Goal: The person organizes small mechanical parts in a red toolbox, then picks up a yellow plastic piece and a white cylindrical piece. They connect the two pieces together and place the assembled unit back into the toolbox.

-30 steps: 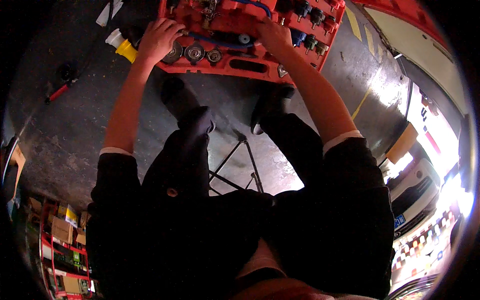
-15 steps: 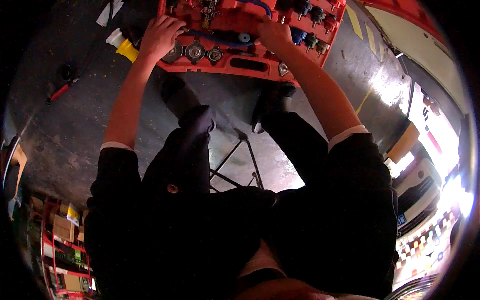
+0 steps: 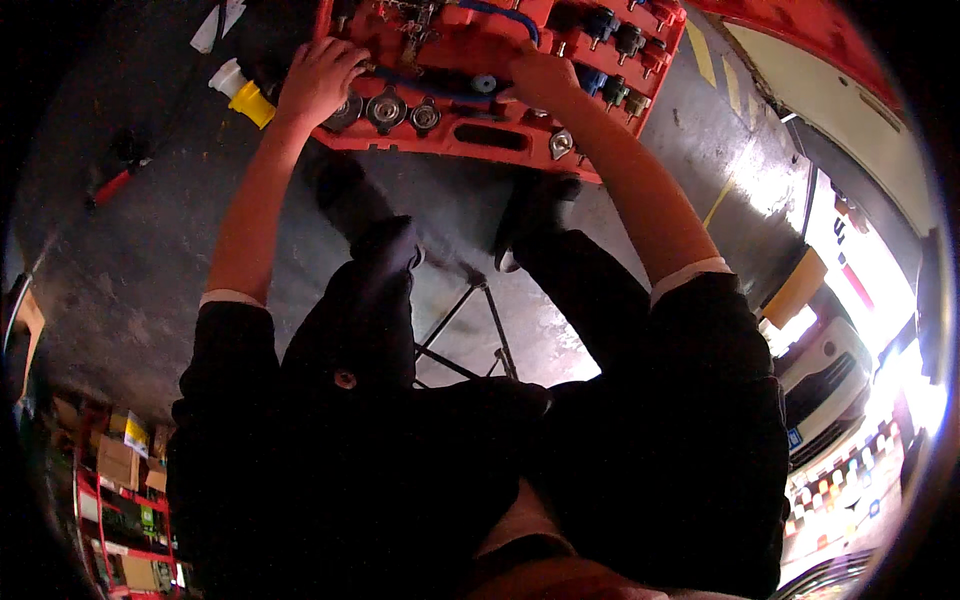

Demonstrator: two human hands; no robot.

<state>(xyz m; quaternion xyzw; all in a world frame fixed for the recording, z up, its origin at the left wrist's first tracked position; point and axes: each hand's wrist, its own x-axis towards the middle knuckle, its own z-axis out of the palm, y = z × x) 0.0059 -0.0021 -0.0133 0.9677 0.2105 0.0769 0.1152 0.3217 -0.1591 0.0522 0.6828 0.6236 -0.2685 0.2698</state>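
Observation:
A red tool case (image 3: pixel 400 143) lies open at the top of the view, with fitted parts in its moulded tray. A blue hose (image 3: pixel 430 86) runs across its near half. My left hand (image 3: pixel 322 82) is at the left of the case, thumb and fingers closed around the hose's left end. My right hand (image 3: pixel 543 82) reaches over the tray, its fingers closed at the hose's right part; the fingertips are partly hidden. Round metal caps (image 3: pixel 386 109) sit in recesses between my hands and the near edge. A small round blue-grey piece (image 3: pixel 484 84) lies beside the hose.
Blue, dark and green adapters (image 3: pixel 629 42) fill the case's right side. A yellow and white funnel-like piece (image 3: pixel 250 104) lies left of the case. A red-handled tool (image 3: pixel 118 184) is on the floor at far left. Black stool legs (image 3: pixel 462 300) stand between my legs.
The whole view has shifted slightly, with the case a little farther left. My right hand has moved slightly relative to the case, uncovering more of the metal cap by its near right edge.

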